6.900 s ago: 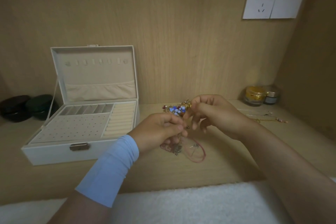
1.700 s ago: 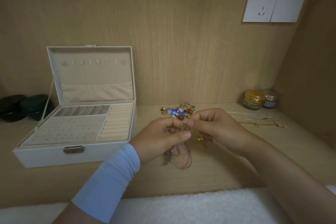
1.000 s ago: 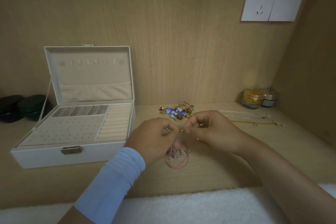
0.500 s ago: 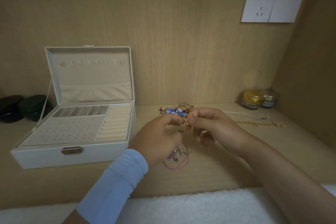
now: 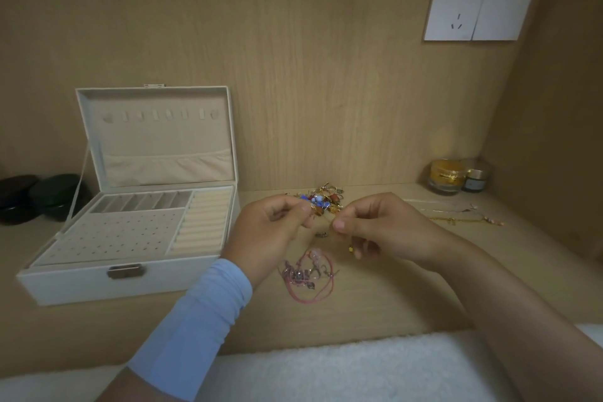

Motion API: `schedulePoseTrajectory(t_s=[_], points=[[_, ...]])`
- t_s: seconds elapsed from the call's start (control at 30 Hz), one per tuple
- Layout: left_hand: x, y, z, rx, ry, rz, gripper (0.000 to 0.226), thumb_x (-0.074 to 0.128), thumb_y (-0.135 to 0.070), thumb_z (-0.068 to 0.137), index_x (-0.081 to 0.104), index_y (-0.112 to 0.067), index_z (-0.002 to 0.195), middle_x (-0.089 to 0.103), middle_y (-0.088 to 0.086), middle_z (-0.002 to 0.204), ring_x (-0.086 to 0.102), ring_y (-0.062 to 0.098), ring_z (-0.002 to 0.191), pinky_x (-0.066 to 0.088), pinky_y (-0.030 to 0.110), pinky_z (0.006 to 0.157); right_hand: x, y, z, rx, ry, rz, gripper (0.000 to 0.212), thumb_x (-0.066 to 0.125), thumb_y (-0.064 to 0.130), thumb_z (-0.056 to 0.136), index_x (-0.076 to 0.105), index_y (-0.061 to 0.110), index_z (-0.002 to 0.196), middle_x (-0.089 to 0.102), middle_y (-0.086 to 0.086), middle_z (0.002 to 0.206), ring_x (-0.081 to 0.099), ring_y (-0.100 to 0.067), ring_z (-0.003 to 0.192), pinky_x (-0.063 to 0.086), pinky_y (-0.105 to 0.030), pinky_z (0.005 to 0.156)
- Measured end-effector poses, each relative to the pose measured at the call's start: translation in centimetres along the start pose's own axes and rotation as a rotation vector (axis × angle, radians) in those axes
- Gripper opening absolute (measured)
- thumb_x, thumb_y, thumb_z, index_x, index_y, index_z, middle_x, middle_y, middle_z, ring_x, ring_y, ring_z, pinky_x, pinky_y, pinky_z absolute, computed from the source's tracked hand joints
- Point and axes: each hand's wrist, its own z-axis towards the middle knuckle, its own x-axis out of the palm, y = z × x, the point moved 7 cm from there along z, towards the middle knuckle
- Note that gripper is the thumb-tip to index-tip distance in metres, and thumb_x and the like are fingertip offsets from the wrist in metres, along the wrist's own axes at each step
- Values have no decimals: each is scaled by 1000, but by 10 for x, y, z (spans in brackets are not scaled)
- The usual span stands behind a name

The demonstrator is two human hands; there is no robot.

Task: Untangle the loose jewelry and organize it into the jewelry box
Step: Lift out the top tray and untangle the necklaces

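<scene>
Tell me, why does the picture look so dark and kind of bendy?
Head view: light is dim and warm, shadowy by the gold jar; head view: the wide lens stretches the jewelry box near the edge; head view: the gold chain pinched by left hand and right hand is blurry.

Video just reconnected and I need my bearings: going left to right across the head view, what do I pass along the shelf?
Black round case → dark green round case → open jewelry box → left hand → right hand, both hands pinching a thin gold chain → gold-lidded jar → small dark jar.
</scene>
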Motion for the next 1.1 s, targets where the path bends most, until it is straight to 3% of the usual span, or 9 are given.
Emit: schedulePoseTrajectory(t_s=[0.13, 0.27, 0.43, 0.53, 0.7, 0.87, 0.97, 1.03, 1.1], points=[[-7, -1, 3, -77, -65, -232, 20, 53, -18, 97, 69, -15, 85, 68, -6, 75, 54, 10, 65, 43, 23, 59, 0, -2, -4, 22, 126, -53, 25, 64, 18, 96, 70, 23, 72, 68, -2, 71, 58, -18, 56, 45, -24, 53], [-14, -8, 12, -79, -83, -335, 22, 50, -19, 100, 67, -16, 87, 67, -4, 78, 58, 11, 67, 48, 23, 59, -18, -13, -3, 73, 84, -55, 23, 63, 19, 97, 74, 22, 76, 61, -3, 65, 50, -18, 56, 43, -26, 55], [-18, -13, 33, -7, -122, 34, 19, 60, -18, 94, 72, -18, 80, 66, -8, 64, 56, 10, 60, 49, 24, 62, -62, -20, -6, 134, 7, -54, 23, 62, 20, 97, 77, 15, 82, 50, -2, 60, 43, -17, 58, 40, -28, 58], [-1, -10, 44, 8, -31, 273, 17, 63, -22, 91, 72, -18, 77, 68, -8, 68, 57, 10, 63, 49, 30, 75, -95, -24, -13, 175, -45, -65, 25, 61, 18, 97, 77, 17, 78, 49, -3, 60, 45, -16, 58, 43, -30, 61], [43, -4, 54, 53, 70, 550, 19, 63, -32, 88, 69, -26, 71, 68, -15, 69, 60, 11, 72, 44, 24, 70, -144, -44, -40, 247, -97, -168, 15, 64, 12, 96, 74, 14, 86, 57, 6, 64, 50, -10, 63, 47, -29, 70], [83, 0, 62, 96, 199, 708, 14, 64, -30, 89, 69, -28, 76, 70, -10, 86, 62, 11, 84, 47, 24, 81, -177, -65, -65, 283, -196, -288, 20, 59, 9, 98, 73, 9, 83, 59, 12, 53, 50, -3, 53, 42, -16, 58], [102, -1, 65, 110, 239, 788, 14, 63, -26, 90, 67, -30, 78, 69, -10, 92, 60, 11, 87, 43, 22, 78, -194, -77, -73, 295, -288, -405, 30, 57, 10, 99, 70, 15, 72, 56, 15, 44, 48, 5, 43, 38, -9, 50], [112, 3, 67, 106, 258, 853, 14, 60, -24, 90, 69, -29, 81, 68, -9, 94, 59, 10, 86, 39, 21, 74, -201, -85, -74, 296, -327, -495, 28, 58, 10, 97, 72, 18, 75, 59, 19, 49, 52, 10, 49, 35, -4, 52], [121, 9, 67, 95, 291, 920, 15, 59, -24, 90, 70, -28, 81, 69, -8, 95, 62, 13, 88, 44, 22, 76, -204, -92, -74, 294, -340, -610, 19, 60, 9, 94, 78, 15, 90, 67, 19, 72, 56, 7, 65, 35, -3, 57]])
